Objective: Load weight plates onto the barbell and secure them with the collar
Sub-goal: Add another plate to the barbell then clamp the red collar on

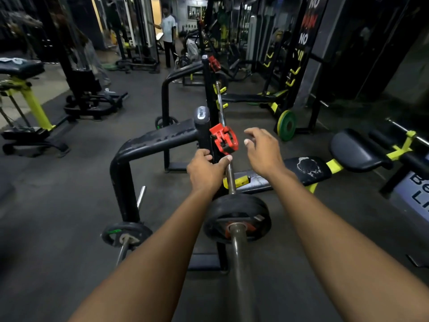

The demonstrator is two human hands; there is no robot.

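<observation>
The barbell (239,256) runs away from me across a black rack. A black weight plate (236,210) sits on its near sleeve. Further along the bar, a red collar (224,138) is clamped around it beside the rack post. My left hand (205,170) grips the bar just below that collar. To the right of the collar, a short gap away, my right hand (264,151) hovers with fingers spread, touching nothing. A second red collar (214,63) shows at the bar's far end.
The black rack frame (148,145) stands left of the bar, with a small plate (126,234) on a low peg. A green plate (287,125) leans by a bench at right. A padded bench (357,147) lies right. Two people stand far back.
</observation>
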